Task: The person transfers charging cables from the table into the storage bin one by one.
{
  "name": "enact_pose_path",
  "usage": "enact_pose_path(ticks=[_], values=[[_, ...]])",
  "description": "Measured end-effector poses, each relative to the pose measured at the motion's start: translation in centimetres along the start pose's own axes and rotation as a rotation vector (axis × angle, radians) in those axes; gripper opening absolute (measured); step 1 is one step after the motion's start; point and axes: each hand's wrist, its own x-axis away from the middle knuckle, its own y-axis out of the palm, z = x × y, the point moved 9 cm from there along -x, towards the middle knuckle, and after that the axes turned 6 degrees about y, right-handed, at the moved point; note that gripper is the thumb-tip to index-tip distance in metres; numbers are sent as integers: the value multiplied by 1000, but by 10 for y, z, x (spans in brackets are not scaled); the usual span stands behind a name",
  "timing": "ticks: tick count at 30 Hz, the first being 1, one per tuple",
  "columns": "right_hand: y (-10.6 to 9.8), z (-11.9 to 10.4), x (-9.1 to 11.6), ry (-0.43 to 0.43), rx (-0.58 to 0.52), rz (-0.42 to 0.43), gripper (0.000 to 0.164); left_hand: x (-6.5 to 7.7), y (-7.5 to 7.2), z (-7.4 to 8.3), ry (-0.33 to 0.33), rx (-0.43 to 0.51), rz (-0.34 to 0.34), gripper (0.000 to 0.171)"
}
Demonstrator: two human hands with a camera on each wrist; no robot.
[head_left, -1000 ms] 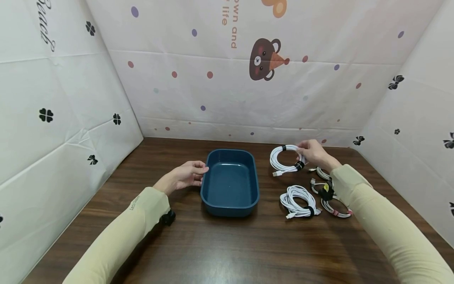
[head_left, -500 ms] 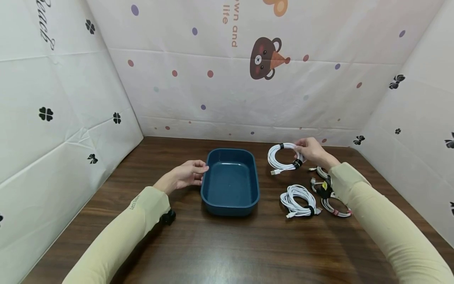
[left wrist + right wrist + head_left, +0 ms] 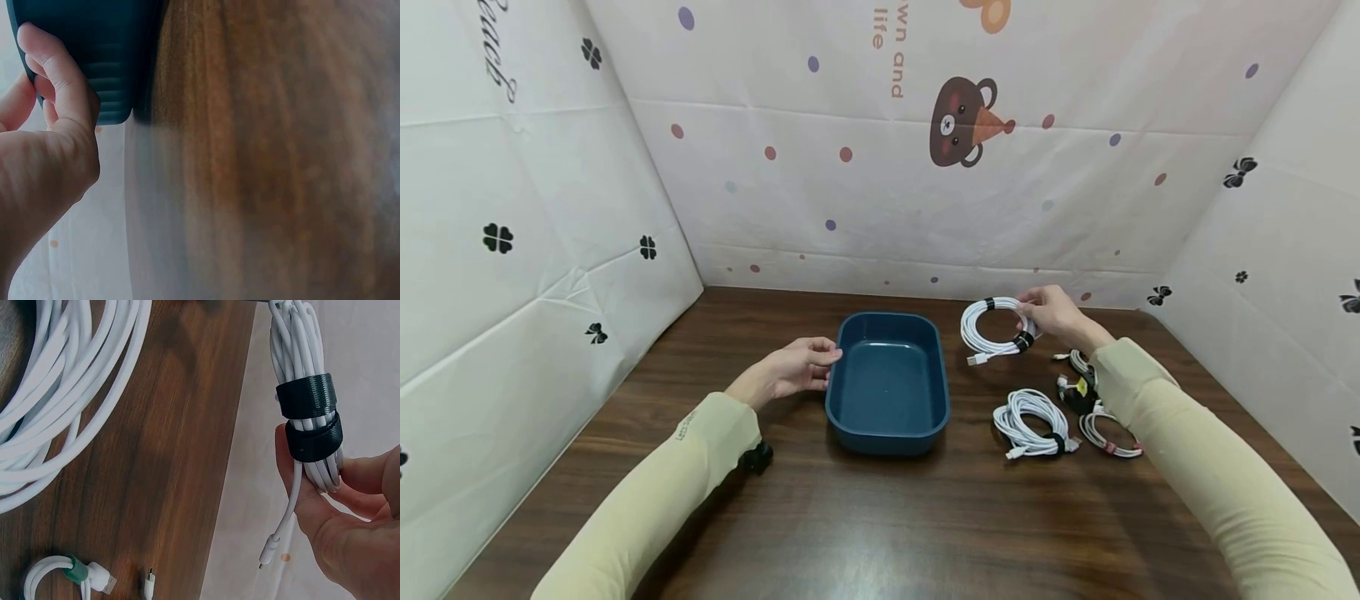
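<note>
My right hand (image 3: 1054, 315) pinches a coil of white USB cable (image 3: 976, 329) bound with black straps, above the back right of the table. Its plug (image 3: 269, 550) hangs down beside the straps in the right wrist view. My left hand (image 3: 790, 369) holds the left rim of a dark blue rectangular bin (image 3: 887, 446), thumb and fingers at the wall in the left wrist view (image 3: 59, 81). The bin stands on the table with nothing inside. A second white cable coil (image 3: 1026, 425) lies on the table right of the bin.
Farther right, partly under the right forearm, lie thinner tied cables: one with red bands (image 3: 1108, 446), one with a black part and yellow mark (image 3: 1081, 392). The dark wooden table (image 3: 850, 525) meets printed white sheets (image 3: 880, 192) at its back and sides.
My right hand has moved slightly left and back with the white cable coil, drawing it nearer the bin. My left hand stays at the bin's rim.
</note>
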Motion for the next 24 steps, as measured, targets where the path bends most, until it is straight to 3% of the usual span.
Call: enact_pose_path(ticks=[24], values=[[8, -9, -5, 5, -24, -15, 39, 1, -3, 0, -26, 24, 10, 7]])
